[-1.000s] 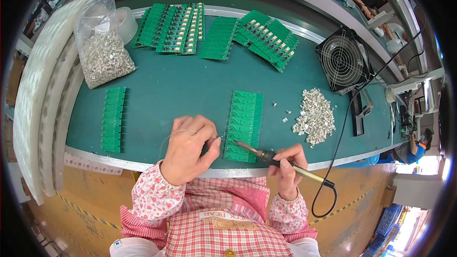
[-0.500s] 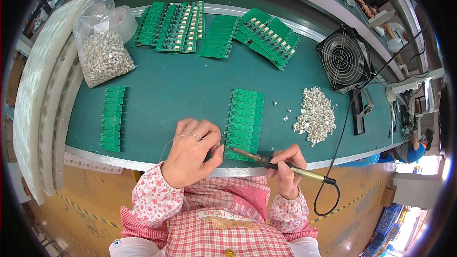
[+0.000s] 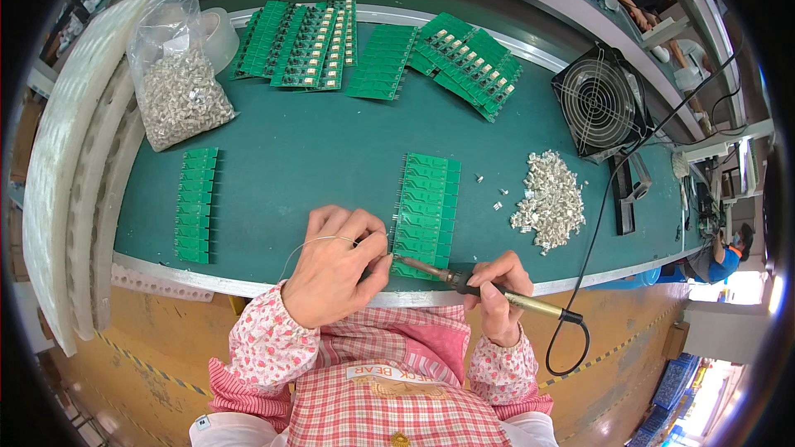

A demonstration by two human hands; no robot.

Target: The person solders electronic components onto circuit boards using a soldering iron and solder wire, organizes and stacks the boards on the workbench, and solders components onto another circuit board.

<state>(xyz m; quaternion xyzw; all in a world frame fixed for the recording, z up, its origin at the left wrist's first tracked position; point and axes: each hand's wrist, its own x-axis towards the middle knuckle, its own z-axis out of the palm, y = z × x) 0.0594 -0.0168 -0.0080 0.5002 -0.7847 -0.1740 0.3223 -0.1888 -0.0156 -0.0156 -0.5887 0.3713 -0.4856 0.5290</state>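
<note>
A green circuit board panel (image 3: 426, 211) lies on the green work mat in front of me, a row of pins along its left edge. My right hand (image 3: 499, 294) grips a soldering iron (image 3: 530, 304) by its handle, and the iron's tip meets the lower left corner of the panel. Closed in a pinch, my left hand (image 3: 339, 261) rests at that same corner. A thin solder wire (image 3: 308, 244) loops over the back of that hand and runs into its fingers. The fingertips hide the wire's end.
A second panel (image 3: 195, 207) lies at left. Stacked panels (image 3: 294, 45) stand at the back. Loose white connectors (image 3: 550, 203) are heaped at right, near a black fan (image 3: 600, 99). A bag of connectors (image 3: 184, 95) sits back left. The iron's cable (image 3: 590, 248) crosses the right side.
The iron's tip has shifted very slightly left and down along the panel's lower left corner. Both hands keep nearly the same place and grip.
</note>
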